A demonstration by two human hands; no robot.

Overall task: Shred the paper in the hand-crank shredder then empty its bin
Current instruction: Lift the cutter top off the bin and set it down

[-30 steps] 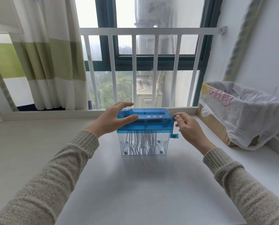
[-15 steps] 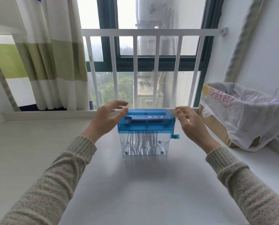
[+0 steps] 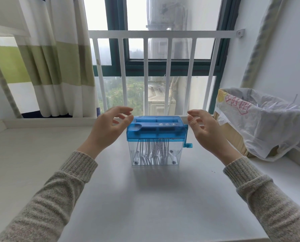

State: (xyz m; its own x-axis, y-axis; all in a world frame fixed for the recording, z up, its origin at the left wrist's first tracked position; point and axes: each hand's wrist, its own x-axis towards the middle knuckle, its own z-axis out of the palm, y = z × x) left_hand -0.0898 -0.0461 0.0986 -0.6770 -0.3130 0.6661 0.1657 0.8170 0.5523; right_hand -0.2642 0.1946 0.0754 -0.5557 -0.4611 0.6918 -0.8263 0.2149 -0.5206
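White worktop (image 3: 145,198); bag-lined box (image 3: 260,123) at right edge. Shredder (image 3: 156,140), mid-worktop toward the back edge: light, rigid, slick plastic, strips in clear bin; grip blue head's ends. Left hand (image 3: 107,130), right hand (image 3: 206,131) flank it, fingers loose, holding nothing. Earlier left rested on top, right at crank (image 3: 188,145); both off.

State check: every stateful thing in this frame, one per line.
left hand: open, beside the shredder, holding nothing
right hand: open, off the crank
shredder lid: seated on the bin
crank: handle pointing down, untouched
clear bin: upright on the table, holding paper strips
trash bag: mouth open, strips inside
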